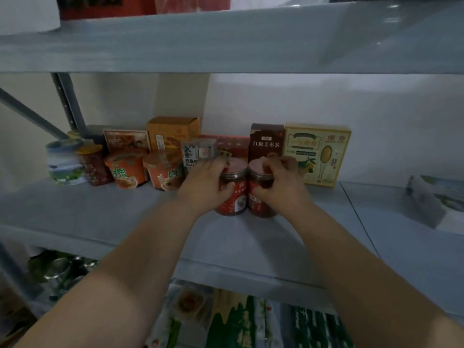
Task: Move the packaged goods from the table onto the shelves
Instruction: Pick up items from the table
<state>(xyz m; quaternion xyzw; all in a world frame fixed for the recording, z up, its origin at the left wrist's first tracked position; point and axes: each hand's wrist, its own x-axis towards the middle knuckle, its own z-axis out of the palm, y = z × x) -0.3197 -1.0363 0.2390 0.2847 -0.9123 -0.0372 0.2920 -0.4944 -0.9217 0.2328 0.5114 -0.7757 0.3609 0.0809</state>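
Left hand (pixel 206 184) grips left jar (pixel 232 194); right hand (pixel 278 187) grips right jar (pixel 259 197); both upright

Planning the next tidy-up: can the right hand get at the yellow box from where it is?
Probably yes, once free. The right hand grips the right red jar, and the yellow box stands just behind, to its right, with nothing between them. The left hand holds the left red jar.
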